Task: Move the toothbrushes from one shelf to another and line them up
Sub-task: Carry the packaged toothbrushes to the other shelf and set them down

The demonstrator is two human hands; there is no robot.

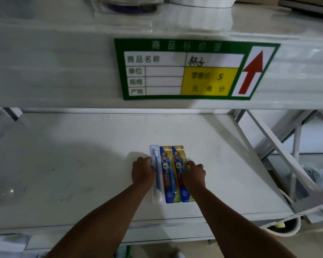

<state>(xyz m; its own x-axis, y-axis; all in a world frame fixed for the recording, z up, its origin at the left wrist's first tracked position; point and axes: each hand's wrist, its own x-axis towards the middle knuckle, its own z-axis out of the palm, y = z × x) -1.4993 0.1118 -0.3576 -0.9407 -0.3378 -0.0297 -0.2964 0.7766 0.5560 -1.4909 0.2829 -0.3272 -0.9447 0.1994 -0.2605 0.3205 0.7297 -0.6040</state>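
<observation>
Three packaged toothbrushes lie side by side, lengthwise, on the white lower shelf [222,164]. The leftmost is a white pack with a blue brush [156,185]. The middle one is a blue and yellow pack with a rabbit picture [168,174]. A matching rabbit pack [177,161] lies on the right, its lower half hidden by my right hand. My left hand [143,171] presses against the left edge of the white pack, fingers curled on it. My right hand [194,175] rests on the right rabbit pack's edge, fingers bent.
The front edge of the shelf above carries a green price label [185,69] with a red arrow. White shelf braces [280,146] slant down on the right, with bagged goods [317,175] beyond them. A clear item [0,192] sits at the shelf's left.
</observation>
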